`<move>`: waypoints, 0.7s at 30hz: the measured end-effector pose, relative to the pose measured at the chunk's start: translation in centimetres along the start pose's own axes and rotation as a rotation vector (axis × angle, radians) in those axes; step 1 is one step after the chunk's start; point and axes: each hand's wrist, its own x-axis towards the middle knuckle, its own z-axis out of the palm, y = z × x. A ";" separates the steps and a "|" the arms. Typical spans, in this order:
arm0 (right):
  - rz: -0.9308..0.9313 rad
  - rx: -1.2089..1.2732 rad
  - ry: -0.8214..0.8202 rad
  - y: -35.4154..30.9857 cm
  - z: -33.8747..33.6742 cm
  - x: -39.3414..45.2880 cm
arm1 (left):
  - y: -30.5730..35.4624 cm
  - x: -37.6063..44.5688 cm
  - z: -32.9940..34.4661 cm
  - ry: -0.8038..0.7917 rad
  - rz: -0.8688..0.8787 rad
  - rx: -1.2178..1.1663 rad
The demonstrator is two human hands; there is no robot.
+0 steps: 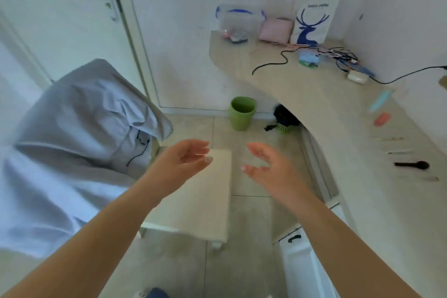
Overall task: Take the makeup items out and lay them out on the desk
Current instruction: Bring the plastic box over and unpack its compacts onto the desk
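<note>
Beige curved surface (pixel 302 84) along white walls, makeup items (pixel 411 165) laid along its right end, both hands' fingers (pixel 200 150) relaxed and holding nothing above tiled floor (pixel 251 237).

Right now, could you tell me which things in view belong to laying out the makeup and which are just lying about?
Belongs to the job:
black brush
coral-coloured item
pale blue stick
desk
left hand and right hand, both empty

Just lying about:
green bin
cables
deer-print bag
stool

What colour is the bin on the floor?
Green, seen in the head view: bin.
</note>
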 end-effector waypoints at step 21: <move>-0.369 0.074 -0.481 -28.1 44.7 10.0 | -9.1 -15.9 -46.9 0.607 -0.028 -0.113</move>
